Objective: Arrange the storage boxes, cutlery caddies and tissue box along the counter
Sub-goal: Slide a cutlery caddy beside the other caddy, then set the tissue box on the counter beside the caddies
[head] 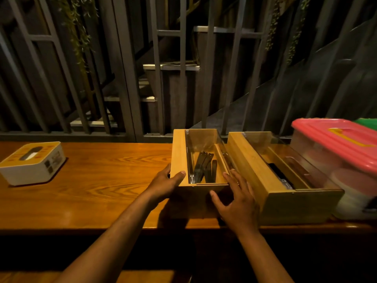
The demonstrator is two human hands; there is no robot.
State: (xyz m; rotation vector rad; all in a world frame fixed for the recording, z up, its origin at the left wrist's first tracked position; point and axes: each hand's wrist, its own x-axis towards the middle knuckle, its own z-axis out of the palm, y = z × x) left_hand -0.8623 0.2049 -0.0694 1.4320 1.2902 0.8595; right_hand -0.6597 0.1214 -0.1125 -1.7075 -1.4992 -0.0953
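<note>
Two wooden cutlery caddies with clear lids stand side by side on the wooden counter (98,180). My left hand (166,183) grips the near left corner of the left caddy (179,152), thumb on its top edge. My right hand (234,198) rests with spread fingers against that caddy's near right corner, in the gap beside the right caddy (257,174). Dark cutlery lies inside both. A clear storage box with a pink lid (334,137) stands at the far right, touching the right caddy. A white tissue box (33,163) with a yellow top sits at the far left.
A green lid (367,121) shows behind the pink-lidded box. A grey metal railing (126,78) with hanging plants runs along the counter's far edge, with stairs beyond it. The counter's near edge drops off just below my wrists.
</note>
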